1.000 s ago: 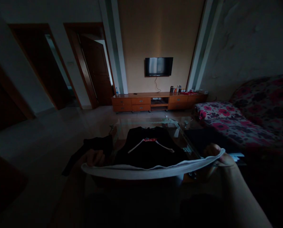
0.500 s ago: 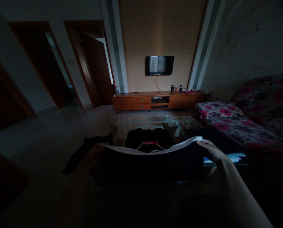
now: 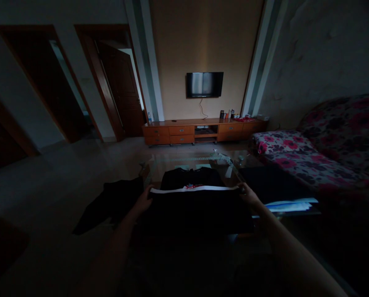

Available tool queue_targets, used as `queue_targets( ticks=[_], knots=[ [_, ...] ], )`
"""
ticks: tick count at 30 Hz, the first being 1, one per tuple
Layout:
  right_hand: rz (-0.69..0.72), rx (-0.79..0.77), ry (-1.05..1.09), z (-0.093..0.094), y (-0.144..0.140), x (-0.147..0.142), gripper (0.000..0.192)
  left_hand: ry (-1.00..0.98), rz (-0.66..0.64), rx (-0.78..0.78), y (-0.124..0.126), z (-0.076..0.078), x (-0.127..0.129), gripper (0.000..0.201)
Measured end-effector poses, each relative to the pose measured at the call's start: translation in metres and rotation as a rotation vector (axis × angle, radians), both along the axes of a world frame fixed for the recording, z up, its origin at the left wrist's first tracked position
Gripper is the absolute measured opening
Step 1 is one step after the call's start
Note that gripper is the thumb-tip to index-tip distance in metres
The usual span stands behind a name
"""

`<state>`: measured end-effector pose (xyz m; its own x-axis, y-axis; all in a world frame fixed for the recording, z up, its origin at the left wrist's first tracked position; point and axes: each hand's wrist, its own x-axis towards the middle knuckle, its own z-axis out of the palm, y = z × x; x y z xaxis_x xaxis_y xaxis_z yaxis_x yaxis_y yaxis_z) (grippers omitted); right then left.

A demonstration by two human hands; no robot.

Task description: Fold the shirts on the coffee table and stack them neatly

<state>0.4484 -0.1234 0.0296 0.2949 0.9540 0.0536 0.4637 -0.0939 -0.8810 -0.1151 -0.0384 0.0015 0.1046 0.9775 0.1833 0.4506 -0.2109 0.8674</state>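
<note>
A black T-shirt [image 3: 190,175] lies on the glass table in front of me, its collar pointing away and a red and white print partly showing on the chest. Across it runs the straight, taut edge of black cloth with a white band [image 3: 209,188]; this looks like the shirt's lower end, though the dark hides where they join. My left hand [image 3: 145,199] pinches the band's left end. At the right end, my right hand [image 3: 249,194] is closed on the same edge. Both hands are low, near the tabletop.
On the glass table [image 3: 159,159], dark cloth [image 3: 274,183] with blue-white sheets [image 3: 291,205] lies at right. More black cloth [image 3: 116,200] hangs over the left side. A flowered sofa [image 3: 320,165] stands right; a wooden TV cabinet [image 3: 181,131] stands beyond.
Both hands have moved closer together, and the sagging white-banded edge has become straight. The right hand has come left and the left hand right. The view has shifted slightly.
</note>
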Motion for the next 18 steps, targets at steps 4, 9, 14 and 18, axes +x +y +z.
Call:
queue_targets(
  ticks=[4, 9, 14, 18],
  knots=[
    [0.004, -0.106, -0.110, -0.010, 0.005, 0.011, 0.031, 0.082, 0.071, -0.027, 0.009, 0.001, -0.006, 0.030],
    [-0.024, -0.205, -0.230, -0.012, 0.009, 0.015, 0.040, 0.070, 0.135, 0.012, 0.012, 0.006, 0.000, 0.035],
    [-0.026, -0.308, -0.387, -0.008, 0.004, 0.011, 0.036, 0.285, 0.076, 0.032, 0.001, 0.003, 0.008, 0.049],
    [-0.107, -0.276, -0.584, 0.002, -0.004, -0.014, 0.044, 0.562, 0.075, 0.251, -0.016, 0.010, 0.024, 0.051]
  ],
)
